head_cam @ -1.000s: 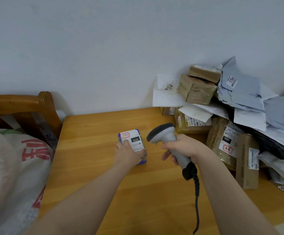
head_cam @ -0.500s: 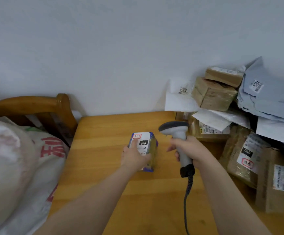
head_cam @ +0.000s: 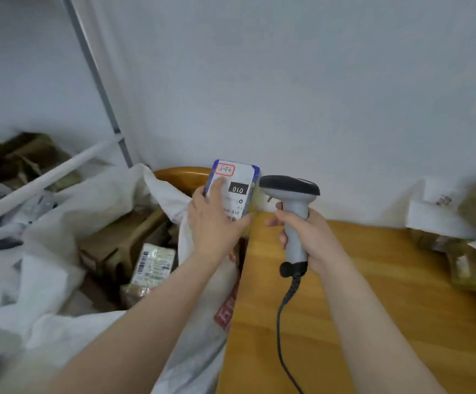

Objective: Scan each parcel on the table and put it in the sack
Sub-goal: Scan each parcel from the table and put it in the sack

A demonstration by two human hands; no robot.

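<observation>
At the centre of the frame, a small parcel [head_cam: 235, 189] is grasped upright in the left hand [head_cam: 217, 223], with part of its white label covered by the fingers. It is raised clear of the table [head_cam: 373, 308], above the line where the table's left edge meets the sack [head_cam: 60, 223]. The scanner [head_cam: 293, 211] is clenched by its handle in the right hand [head_cam: 308, 231], its head just beside the parcel. The step in hand is judged to be the carry to the sack, though it cannot be told whether the label has been read. Boxes [head_cam: 151, 265] are seen lying inside the sack at lower left, and a pile [head_cam: 472, 268] waits at the right edge of the frame. Next, the parcel should be carried left over the open mouth and let go only once the rim is cleared.
</observation>
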